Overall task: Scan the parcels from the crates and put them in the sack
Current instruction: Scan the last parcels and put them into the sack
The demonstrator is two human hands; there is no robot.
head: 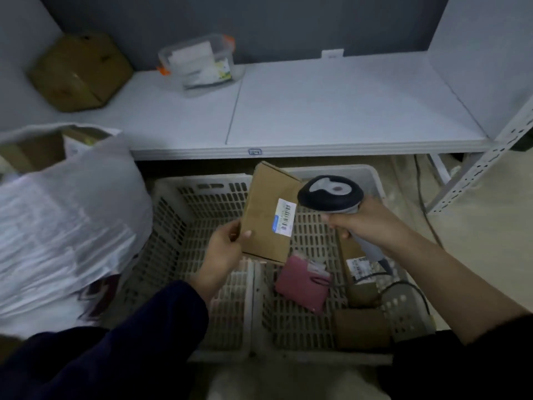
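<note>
My left hand (223,243) grips a flat cardboard parcel (266,209) by its lower left corner, above the crates. The parcel's white barcode label (285,216) faces up and to the right. My right hand (362,223) holds a grey and black barcode scanner (331,193) by its handle, its head right beside the label. Two white slotted crates (202,249) stand side by side on the floor. The right crate holds a pink parcel (302,280) and small cardboard parcels (360,295). The white sack (66,220) stands open at the left with parcels inside.
A white shelf (317,111) runs above the crates, its front edge close to the parcel. On it sit a brown cardboard box (78,70) and a clear plastic container (199,63) with orange clips. The scanner's cable (403,284) trails over the right crate. A perforated shelf post (484,166) stands right.
</note>
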